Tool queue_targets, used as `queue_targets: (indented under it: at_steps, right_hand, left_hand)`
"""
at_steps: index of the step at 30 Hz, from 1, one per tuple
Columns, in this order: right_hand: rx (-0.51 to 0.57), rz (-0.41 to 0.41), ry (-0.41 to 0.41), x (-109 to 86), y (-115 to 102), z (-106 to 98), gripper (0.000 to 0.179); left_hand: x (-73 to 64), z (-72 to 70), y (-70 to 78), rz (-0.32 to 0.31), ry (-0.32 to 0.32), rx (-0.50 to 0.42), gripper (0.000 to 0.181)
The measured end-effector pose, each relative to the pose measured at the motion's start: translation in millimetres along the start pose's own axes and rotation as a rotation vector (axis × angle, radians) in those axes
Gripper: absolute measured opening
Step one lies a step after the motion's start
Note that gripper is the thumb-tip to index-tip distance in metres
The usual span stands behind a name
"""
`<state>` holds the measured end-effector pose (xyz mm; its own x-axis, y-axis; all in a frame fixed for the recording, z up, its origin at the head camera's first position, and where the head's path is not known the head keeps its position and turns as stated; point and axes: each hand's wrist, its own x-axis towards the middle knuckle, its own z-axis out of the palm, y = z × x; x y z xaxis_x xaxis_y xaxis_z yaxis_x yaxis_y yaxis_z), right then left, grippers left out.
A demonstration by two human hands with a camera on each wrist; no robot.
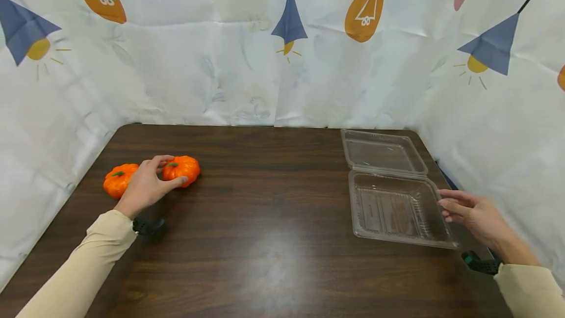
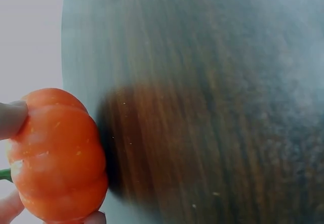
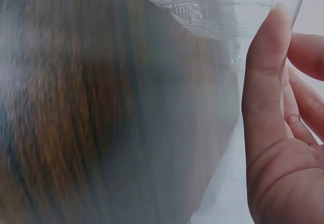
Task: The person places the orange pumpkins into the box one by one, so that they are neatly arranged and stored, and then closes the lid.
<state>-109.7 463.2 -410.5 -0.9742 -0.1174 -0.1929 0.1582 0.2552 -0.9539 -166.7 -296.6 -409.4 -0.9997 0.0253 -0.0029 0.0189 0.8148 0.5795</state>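
My left hand (image 1: pixel 144 183) grips a small orange pumpkin (image 1: pixel 184 171) with a green stem, thumb on its near side and fingers on its far side. The left wrist view shows that pumpkin (image 2: pixel 61 158) large, with fingertips at its edges. A second orange pumpkin (image 1: pixel 117 181) sits just to the left, partly behind the hand. At the right, my right hand (image 1: pixel 478 217) pinches the right rim of a clear plastic clamshell box (image 1: pixel 353 200), whose hinged lid lies folded back. In the right wrist view, the thumb (image 3: pixel 268 72) presses against the box wall (image 3: pixel 212 11).
The dark wooden table (image 1: pixel 265 200) spreads between the two hands. White patterned sheets (image 1: pixel 247 72) hang behind it and along both sides, close to the table's edges. The box lid (image 1: pixel 384 153) reaches near the far right corner.
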Motion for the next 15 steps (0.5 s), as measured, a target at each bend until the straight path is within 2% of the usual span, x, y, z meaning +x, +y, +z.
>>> queue_targets:
  at_steps: [6, 15]
  right_hand:
    - [-0.015, -0.022, -0.004, 6.5, -2.1, 12.4, 0.03]
    - [0.052, -0.036, -0.027, 14.5, -6.2, 30.6, 0.029]
  left_hand:
    - [-5.3, -1.1, -3.7, -0.004, 0.019, -0.013, 0.08]
    - [-9.3, -4.4, -1.2, 0.023, 0.057, -0.024, 0.077]
